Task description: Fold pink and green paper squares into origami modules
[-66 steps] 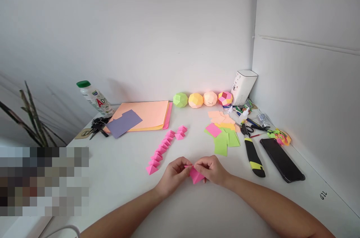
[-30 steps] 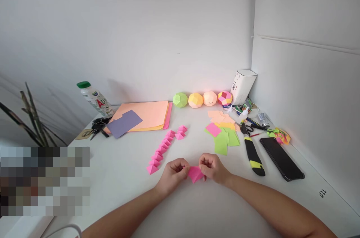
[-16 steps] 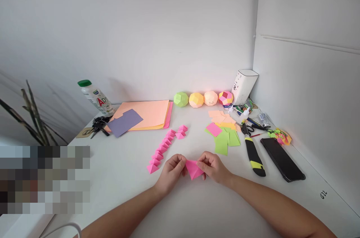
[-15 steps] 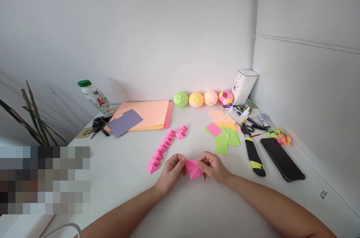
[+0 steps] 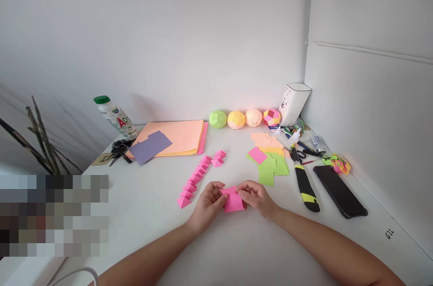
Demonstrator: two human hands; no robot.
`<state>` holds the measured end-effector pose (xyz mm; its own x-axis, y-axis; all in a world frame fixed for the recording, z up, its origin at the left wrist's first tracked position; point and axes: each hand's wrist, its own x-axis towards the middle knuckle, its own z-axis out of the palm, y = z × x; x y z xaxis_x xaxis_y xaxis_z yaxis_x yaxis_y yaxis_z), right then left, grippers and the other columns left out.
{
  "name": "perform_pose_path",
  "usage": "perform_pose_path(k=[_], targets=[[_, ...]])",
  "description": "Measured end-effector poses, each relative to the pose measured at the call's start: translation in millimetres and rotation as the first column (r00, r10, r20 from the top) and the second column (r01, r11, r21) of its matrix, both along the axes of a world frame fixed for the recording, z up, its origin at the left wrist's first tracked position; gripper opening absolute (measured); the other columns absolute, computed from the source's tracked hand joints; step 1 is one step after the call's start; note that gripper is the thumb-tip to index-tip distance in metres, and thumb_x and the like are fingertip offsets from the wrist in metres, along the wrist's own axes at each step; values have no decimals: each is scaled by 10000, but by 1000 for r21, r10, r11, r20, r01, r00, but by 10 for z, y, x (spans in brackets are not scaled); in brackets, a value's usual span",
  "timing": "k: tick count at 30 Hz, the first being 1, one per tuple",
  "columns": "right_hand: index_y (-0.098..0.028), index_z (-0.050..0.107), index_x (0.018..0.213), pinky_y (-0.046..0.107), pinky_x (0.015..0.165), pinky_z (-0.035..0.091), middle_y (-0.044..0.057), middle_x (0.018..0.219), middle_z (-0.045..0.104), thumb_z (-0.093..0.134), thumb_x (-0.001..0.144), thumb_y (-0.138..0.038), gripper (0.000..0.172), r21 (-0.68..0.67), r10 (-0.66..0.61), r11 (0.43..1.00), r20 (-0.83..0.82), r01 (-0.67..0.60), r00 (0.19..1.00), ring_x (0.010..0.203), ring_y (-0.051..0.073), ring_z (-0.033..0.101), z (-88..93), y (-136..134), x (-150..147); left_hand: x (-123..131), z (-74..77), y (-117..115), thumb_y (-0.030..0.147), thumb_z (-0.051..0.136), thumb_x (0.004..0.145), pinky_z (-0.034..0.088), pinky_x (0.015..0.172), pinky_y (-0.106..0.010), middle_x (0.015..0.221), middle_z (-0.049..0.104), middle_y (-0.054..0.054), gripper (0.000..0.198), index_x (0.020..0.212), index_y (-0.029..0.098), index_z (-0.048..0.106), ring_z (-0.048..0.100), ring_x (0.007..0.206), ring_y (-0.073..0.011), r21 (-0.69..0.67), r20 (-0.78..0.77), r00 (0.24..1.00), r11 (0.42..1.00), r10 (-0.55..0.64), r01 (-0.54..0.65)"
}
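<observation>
Small pink paper, roughly four-sided, held between two hands.
It sits between five and six o'clock from the view's centre, broad face showing, not quite flat; the left hand grips its ten o'clock side, the right hand its two o'clock corner, the lower edge nearly level.

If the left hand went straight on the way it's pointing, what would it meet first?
Past the pink paper it holds, the left hand would probably meet the right hand first; depth is hard to judge here.
</observation>
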<state>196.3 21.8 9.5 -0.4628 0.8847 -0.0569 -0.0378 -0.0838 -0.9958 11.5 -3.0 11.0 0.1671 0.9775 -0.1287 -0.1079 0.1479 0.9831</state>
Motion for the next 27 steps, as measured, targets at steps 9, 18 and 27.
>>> perform_pose_path(k=[9,18,27], targets=[[-174,574,1061,208,491,420,0,793,577,700,718,-302,387,-33,13,999,38,-11,999,555,78,503,-131,22,-4,25,-29,-37,354,612,788,404,567,-215,698,497,59,267,838,230,382,491,603,-93,34,95,994,998,-51,48],[-158,626,1022,236,531,422,-3,695,583,675,750,-325,323,-10,69,998,127,-68,990,569,103,517,-72,14,-7,-5,-62,-64,261,516,855,456,668,-291,857,552,-15,124,969,213,519,543,736,-143,167,-111,980,968,-168,185],[-153,615,755,232,515,382,-24,613,541,686,739,-348,208,5,116,993,97,-117,988,545,104,490,-48,23,13,-56,-118,-54,250,510,852,474,692,-311,854,496,-22,339,1190,232,511,517,766,-163,301,-272,956,935,-106,189]])
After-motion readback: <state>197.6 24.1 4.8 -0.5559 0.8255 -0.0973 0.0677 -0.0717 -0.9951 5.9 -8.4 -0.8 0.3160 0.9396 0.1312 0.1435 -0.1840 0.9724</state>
